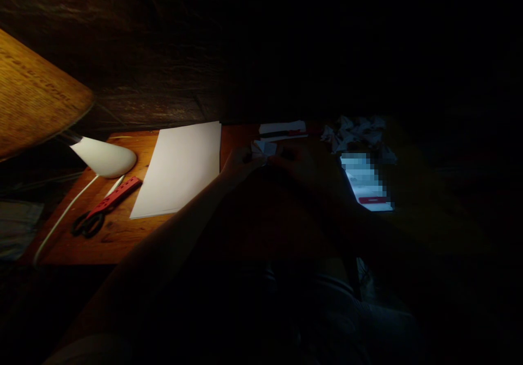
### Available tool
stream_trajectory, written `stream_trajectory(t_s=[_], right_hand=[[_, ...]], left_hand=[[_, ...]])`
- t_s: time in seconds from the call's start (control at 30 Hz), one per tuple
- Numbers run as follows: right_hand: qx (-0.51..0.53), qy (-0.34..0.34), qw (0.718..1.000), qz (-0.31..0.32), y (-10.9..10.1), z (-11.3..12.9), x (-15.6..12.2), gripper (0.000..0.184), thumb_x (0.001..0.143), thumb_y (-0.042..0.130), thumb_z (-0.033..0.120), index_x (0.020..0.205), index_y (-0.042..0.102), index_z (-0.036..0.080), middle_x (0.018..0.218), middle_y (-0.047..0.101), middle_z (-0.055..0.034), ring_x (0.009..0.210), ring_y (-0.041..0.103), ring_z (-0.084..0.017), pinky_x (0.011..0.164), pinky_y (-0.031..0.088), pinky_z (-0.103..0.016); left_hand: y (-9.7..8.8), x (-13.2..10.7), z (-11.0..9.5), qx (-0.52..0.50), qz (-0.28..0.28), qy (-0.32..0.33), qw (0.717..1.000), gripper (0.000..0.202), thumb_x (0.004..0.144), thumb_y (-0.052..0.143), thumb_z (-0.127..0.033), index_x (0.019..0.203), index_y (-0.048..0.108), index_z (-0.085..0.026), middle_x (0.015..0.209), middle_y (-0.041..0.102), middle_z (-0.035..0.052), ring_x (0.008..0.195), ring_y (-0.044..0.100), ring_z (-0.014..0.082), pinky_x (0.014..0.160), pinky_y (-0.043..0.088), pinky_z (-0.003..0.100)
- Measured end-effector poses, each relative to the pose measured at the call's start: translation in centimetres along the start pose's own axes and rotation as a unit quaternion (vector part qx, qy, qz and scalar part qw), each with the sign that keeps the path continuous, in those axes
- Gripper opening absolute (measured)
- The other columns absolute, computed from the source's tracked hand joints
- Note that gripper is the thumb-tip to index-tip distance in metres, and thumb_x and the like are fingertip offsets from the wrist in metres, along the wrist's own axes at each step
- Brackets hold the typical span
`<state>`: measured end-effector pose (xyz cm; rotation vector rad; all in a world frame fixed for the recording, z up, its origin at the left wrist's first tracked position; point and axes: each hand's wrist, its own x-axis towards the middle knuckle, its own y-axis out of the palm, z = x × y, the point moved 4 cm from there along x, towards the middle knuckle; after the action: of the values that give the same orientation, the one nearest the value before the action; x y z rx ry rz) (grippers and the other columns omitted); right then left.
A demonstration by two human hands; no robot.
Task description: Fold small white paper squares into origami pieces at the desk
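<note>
A small folded piece of white paper (265, 148) is held up between my two hands over the middle of the wooden table. My left hand (240, 162) grips its left and lower side, fingers closed. On the other side my right hand (291, 160) pinches the paper's right edge, though deep shadow hides most of its fingers. Just left of my left hand lies a stack of white paper sheets (183, 169). Beyond the hands, a dark pen-like tool with a red part (294, 132) rests on a small white paper (269, 128).
At the left stands a lamp with a white base (110, 158) and woven shade (36, 92). Scissors (87, 224) lie by a red strip with holes (116, 196). To the right are a lit phone (365, 177) and several folded paper pieces (351, 131). A dark wall rises behind.
</note>
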<state>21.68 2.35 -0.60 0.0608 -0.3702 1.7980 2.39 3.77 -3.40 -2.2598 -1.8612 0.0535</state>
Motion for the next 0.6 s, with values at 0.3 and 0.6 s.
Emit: stream_trajectory(t_s=[0.3, 0.6], right_hand=[[-0.021, 0.03, 0.999, 0.003, 0.6, -0.5, 0.2, 0.039, 0.078, 0.087, 0.056, 0.074, 0.067, 0.022, 0.076, 0.067, -0.0008, 0.077, 0.061, -0.02, 0.071, 0.047, -0.032], [-0.018, 0.043, 0.998, -0.032, 0.4, -0.6, 0.0, 0.032, 0.082, 0.087, 0.049, 0.084, 0.078, 0.019, 0.082, 0.076, -0.003, 0.081, 0.068, -0.021, 0.074, 0.053, -0.033]], left_hand=[[0.5, -0.5, -0.9, 0.037, 0.036, -0.004, 0.999, 0.029, 0.068, 0.085, -0.037, 0.08, 0.073, -0.014, 0.074, 0.07, 0.0036, 0.067, 0.06, 0.014, 0.059, 0.045, 0.025], [0.3, -0.5, -0.6, 0.076, 0.022, -0.016, 0.997, 0.029, 0.071, 0.086, -0.04, 0.074, 0.072, -0.015, 0.065, 0.063, 0.0, 0.06, 0.051, 0.0116, 0.053, 0.036, 0.023]])
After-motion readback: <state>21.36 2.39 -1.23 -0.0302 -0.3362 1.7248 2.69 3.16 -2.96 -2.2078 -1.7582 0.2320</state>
